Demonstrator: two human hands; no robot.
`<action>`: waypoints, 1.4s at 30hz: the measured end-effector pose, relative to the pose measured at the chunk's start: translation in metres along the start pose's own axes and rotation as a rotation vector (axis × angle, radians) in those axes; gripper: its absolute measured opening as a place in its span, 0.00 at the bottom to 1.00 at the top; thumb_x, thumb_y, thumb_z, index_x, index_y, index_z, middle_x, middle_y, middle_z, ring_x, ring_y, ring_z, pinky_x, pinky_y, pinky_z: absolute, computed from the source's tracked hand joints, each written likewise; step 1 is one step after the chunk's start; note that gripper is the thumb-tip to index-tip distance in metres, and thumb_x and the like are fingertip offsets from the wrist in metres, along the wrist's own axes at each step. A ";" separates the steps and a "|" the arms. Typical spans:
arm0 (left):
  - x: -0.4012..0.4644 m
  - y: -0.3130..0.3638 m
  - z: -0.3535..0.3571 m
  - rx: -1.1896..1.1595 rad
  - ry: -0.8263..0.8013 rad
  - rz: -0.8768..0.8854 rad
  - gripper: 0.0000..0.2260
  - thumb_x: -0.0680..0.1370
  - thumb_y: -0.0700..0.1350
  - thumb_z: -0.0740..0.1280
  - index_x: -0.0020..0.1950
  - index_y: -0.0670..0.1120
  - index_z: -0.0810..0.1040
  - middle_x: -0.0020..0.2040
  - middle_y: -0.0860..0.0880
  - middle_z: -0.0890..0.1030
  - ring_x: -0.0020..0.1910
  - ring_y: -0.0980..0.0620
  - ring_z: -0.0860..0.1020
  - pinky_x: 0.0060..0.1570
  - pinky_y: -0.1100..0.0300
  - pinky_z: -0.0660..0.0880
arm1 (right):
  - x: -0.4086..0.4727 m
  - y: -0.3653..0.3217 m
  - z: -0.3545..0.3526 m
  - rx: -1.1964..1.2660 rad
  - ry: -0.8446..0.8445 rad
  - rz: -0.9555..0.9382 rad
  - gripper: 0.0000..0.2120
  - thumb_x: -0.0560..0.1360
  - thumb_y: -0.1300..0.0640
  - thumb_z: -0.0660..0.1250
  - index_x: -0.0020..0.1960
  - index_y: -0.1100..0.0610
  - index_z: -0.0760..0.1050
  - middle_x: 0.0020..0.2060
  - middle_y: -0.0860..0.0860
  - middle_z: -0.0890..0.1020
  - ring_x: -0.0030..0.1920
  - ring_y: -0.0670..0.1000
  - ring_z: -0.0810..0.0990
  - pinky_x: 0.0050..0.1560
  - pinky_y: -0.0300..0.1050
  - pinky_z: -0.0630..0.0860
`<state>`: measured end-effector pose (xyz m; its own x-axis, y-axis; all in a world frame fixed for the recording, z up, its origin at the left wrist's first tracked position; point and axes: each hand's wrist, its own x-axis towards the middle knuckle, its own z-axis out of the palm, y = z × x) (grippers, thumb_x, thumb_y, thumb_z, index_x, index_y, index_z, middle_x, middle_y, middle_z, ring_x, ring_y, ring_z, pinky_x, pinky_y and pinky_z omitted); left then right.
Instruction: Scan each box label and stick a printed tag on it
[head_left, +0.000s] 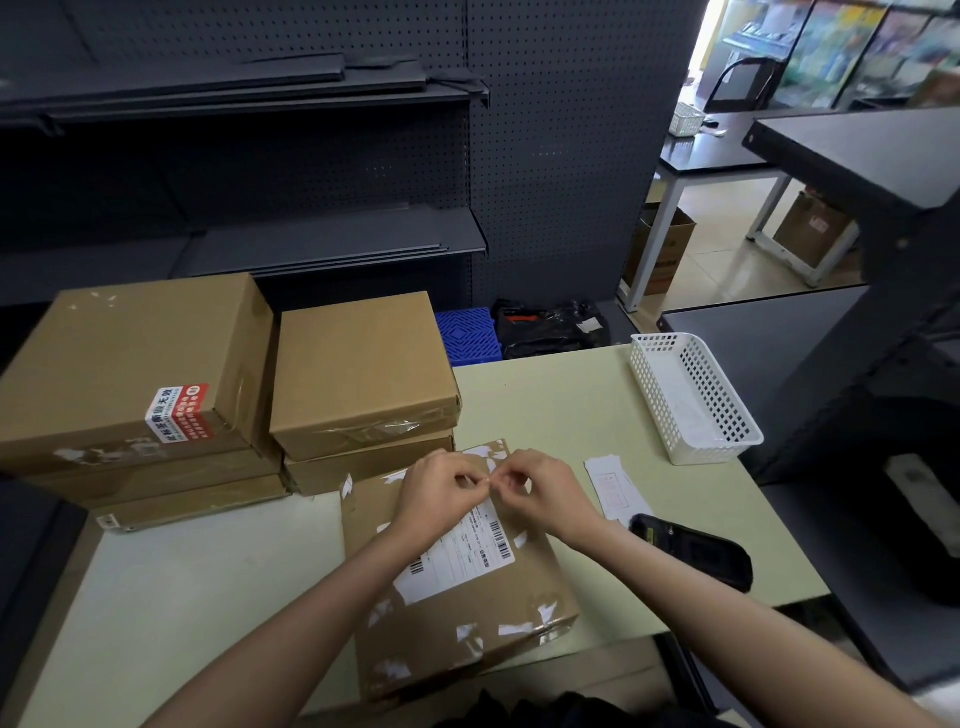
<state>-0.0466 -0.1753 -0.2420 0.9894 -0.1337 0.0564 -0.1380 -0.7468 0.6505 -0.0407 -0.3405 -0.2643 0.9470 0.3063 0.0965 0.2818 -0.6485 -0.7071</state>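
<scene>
A flat brown box (467, 613) lies on the pale green table (561, 405) in front of me, with a white shipping label (462, 556) and barcodes on its top. Above the box's far end my left hand (439, 491) and my right hand (540, 488) meet. Their fingertips pinch a small white tag (491, 480) between them; the tag is mostly hidden. A black handheld scanner (691, 551) lies on the table to the right of the box. A white slip of paper (615, 486) lies beyond the scanner.
Two stacks of brown boxes (135, 374) (363, 374) stand at the left and back of the table. A white perforated basket (691, 397) sits at the right edge. Dark pegboard shelving (311, 156) stands behind, and a dark counter (857, 156) rises at the right.
</scene>
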 end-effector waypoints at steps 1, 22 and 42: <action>0.000 0.000 0.000 -0.022 0.005 -0.002 0.03 0.71 0.44 0.71 0.40 0.50 0.86 0.30 0.64 0.75 0.37 0.60 0.72 0.35 0.71 0.64 | 0.000 0.000 0.000 0.022 0.014 0.015 0.03 0.74 0.58 0.69 0.44 0.57 0.82 0.37 0.48 0.81 0.39 0.45 0.75 0.45 0.40 0.73; -0.003 0.002 0.009 0.015 0.050 -0.002 0.06 0.74 0.45 0.69 0.39 0.46 0.84 0.38 0.53 0.82 0.42 0.53 0.77 0.38 0.60 0.68 | 0.000 -0.008 -0.002 0.125 0.045 0.191 0.04 0.70 0.61 0.69 0.40 0.53 0.81 0.35 0.48 0.82 0.35 0.42 0.76 0.43 0.38 0.75; 0.008 -0.008 0.005 -0.069 0.140 0.018 0.03 0.73 0.43 0.71 0.42 0.47 0.85 0.39 0.55 0.82 0.40 0.56 0.76 0.40 0.61 0.71 | 0.000 -0.002 -0.016 0.179 0.070 0.178 0.06 0.72 0.61 0.70 0.41 0.51 0.80 0.32 0.41 0.79 0.35 0.38 0.76 0.40 0.29 0.70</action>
<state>-0.0382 -0.1733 -0.2508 0.9840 -0.0511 0.1706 -0.1574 -0.6976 0.6989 -0.0385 -0.3498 -0.2519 0.9894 0.1454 0.0034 0.0840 -0.5522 -0.8295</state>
